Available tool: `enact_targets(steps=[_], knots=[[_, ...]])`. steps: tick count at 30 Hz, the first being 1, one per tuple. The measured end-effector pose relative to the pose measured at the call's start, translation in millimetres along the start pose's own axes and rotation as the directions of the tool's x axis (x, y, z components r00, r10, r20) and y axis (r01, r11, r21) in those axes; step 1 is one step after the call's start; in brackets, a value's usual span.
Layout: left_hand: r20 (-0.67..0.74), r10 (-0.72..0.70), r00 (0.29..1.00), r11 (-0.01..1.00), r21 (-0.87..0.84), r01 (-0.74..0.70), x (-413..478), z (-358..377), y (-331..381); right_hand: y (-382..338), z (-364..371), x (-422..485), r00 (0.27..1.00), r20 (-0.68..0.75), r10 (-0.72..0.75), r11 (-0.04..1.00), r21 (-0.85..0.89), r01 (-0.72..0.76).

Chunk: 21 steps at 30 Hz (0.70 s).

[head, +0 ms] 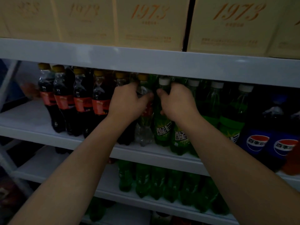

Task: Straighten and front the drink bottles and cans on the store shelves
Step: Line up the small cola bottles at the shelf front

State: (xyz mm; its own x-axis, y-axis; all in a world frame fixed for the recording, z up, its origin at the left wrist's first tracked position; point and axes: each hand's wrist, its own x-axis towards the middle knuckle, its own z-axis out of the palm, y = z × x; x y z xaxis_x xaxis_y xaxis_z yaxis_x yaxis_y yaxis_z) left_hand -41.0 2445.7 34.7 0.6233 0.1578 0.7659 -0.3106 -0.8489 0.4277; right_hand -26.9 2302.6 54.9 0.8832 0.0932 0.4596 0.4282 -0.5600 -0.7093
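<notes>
Grip: left hand (128,101) fingers curled round shoulder of yellow-capped clear plastic bottle with red label (144,127). Right hand (177,101) thumb and fingers clamped on neck of white-capped green plastic bottle (162,127). Both bottles upright, touching, near front edge of white middle shelf (65,140), mid-length. High hold likely for twisting labels forward and sliding to edge. Dark cola bottles (81,103) toward left end already label-out. Blue-labelled bottles (258,142) toward right end. Dim light; fingertips behind bottles hidden.
</notes>
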Motion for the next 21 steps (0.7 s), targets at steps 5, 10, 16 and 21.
enact_targets(steps=[5, 10, 16, 21], knots=[[0.037, 0.110, 0.993, 0.994, 0.019, -0.110, 1, -7, -4, 4, 1, 2, 0.999, -0.006, 0.050, 0.997, 0.064, -0.050], [0.024, 0.117, 0.993, 0.993, 0.020, -0.118, -5, -6, -5, 5, 0, 2, 0.997, -0.038, 0.062, 0.997, 0.043, -0.060], [0.034, 0.089, 0.995, 0.996, -0.012, -0.089, -31, 7, -6, 8, -3, -1, 0.995, -0.090, -0.039, 0.997, -0.069, 0.033], [-0.141, 0.065, 0.988, 0.998, 0.023, -0.063, -94, 27, -17, 7, -6, 0, 0.993, -0.099, -0.069, 0.995, -0.082, 0.061]])
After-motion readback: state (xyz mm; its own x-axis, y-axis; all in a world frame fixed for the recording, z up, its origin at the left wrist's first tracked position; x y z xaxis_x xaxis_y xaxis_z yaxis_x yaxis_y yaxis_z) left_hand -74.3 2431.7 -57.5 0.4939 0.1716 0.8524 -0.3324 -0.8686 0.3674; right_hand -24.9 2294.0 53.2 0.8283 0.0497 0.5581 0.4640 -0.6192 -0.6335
